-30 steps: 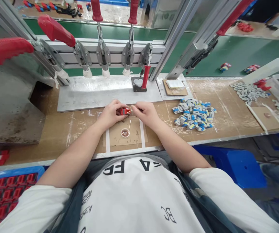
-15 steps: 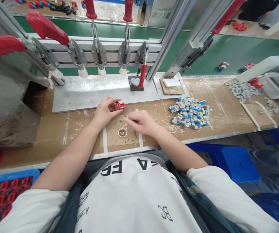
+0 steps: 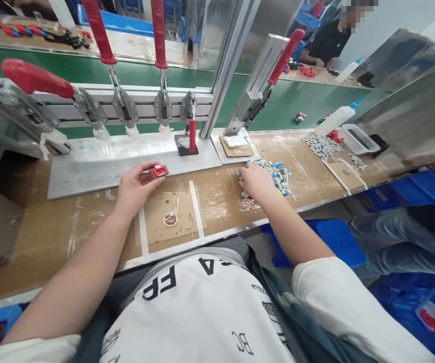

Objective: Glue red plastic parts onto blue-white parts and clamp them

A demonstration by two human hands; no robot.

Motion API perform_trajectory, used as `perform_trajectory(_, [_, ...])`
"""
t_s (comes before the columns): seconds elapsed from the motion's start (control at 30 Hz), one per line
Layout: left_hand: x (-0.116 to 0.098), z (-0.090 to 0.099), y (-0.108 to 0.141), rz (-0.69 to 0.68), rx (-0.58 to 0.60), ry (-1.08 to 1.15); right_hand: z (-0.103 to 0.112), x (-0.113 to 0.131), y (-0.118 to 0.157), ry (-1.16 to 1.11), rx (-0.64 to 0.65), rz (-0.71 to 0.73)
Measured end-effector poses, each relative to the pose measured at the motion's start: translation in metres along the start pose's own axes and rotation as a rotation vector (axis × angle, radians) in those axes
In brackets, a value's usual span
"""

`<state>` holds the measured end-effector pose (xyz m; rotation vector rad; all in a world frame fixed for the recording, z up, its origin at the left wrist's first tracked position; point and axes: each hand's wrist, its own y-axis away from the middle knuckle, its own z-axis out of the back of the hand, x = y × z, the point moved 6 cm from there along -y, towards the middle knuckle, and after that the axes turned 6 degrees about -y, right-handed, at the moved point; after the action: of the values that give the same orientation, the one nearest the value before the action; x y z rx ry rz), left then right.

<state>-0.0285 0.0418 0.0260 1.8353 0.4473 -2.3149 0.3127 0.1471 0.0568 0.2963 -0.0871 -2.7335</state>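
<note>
My left hand pinches a small red plastic housing with a pale piece on top, near the front edge of the metal plate. My right hand lies at the left side of a pile of small blue, white and grey plastic blocks. Its fingers are curled down among them, and whatever is between the fingertips is hidden. Between my arms, a small round cup of brownish stuff stands on a stained cardboard pad. A thin white stick leans in the cup.
Red-handled toggle clamps hang over a long metal plate at the back. A black block sits on it. Grey small parts, a white bottle and a clear tray are at right. Another person sits beyond the green panel.
My right hand has let go of the stick, now resting in the cup, and moved right to the block pile. My left hand still holds the red housing. The view has turned right.
</note>
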Motion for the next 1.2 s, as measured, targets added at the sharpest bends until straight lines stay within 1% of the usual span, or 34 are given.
perform_trajectory(0.1, [-0.005,-0.001,0.003,-0.023,0.005,0.032,-0.009,-0.006,-0.008,0.001,0.053,0.068])
perform_trajectory(0.13, [-0.009,0.000,0.004,-0.035,0.013,0.024,-0.008,-0.005,-0.011,-0.047,0.043,0.088])
perform_trajectory(0.17, [-0.014,0.000,0.006,-0.055,0.018,0.006,-0.006,-0.003,-0.013,-0.143,0.020,0.113])
perform_trajectory(0.2, [-0.020,0.001,0.008,-0.081,0.019,-0.015,-0.003,0.001,-0.014,-0.301,-0.014,0.143])
perform_trajectory(0.23, [-0.026,0.002,0.010,-0.107,0.019,-0.030,0.002,0.006,-0.014,-0.524,-0.048,0.182])
perform_trajectory(0.3, [-0.040,0.003,0.016,-0.134,0.020,-0.029,0.010,0.021,-0.011,-1.105,-0.080,0.282])
perform_trajectory(0.37, [-0.051,0.002,0.021,-0.102,0.042,0.018,0.015,0.043,-0.006,-1.671,-0.034,0.355])
perform_trajectory(0.4, [-0.054,0.000,0.024,-0.073,0.060,0.048,0.017,0.055,-0.003,-1.888,0.007,0.371])
perform_trajectory(0.47, [-0.061,-0.005,0.031,-0.022,0.098,0.097,0.019,0.080,0.004,-2.177,0.090,0.357])
perform_trajectory(0.53, [-0.066,-0.008,0.037,0.004,0.114,0.123,0.023,0.101,0.009,-2.324,0.146,0.329])
perform_trajectory(0.6, [-0.071,-0.009,0.042,0.001,0.106,0.125,0.029,0.115,0.015,-2.372,0.163,0.329])
perform_trajectory(0.67, [-0.074,-0.009,0.047,-0.013,0.091,0.132,0.036,0.121,0.021,-2.332,0.122,0.352])
perform_trajectory(0.8, [-0.078,-0.010,0.055,-0.040,0.073,0.144,0.052,0.123,0.034,-2.186,-0.063,0.420])
perform_trajectory(0.93, [-0.082,-0.010,0.060,-0.067,0.029,0.107,0.068,0.119,0.049,-2.059,-0.240,0.501])
perform_trajectory(1.03, [-0.086,-0.011,0.060,-0.112,0.039,0.081,0.081,0.113,0.061,-1.836,-0.397,0.585])
perform_trajectory(1.1, [-0.089,-0.012,0.061,-0.142,0.052,0.037,0.087,0.111,0.066,-1.688,-0.464,0.636])
perform_trajectory(1.2, [-0.091,-0.012,0.061,-0.151,0.054,-0.040,0.090,0.110,0.070,-1.584,-0.517,0.675])
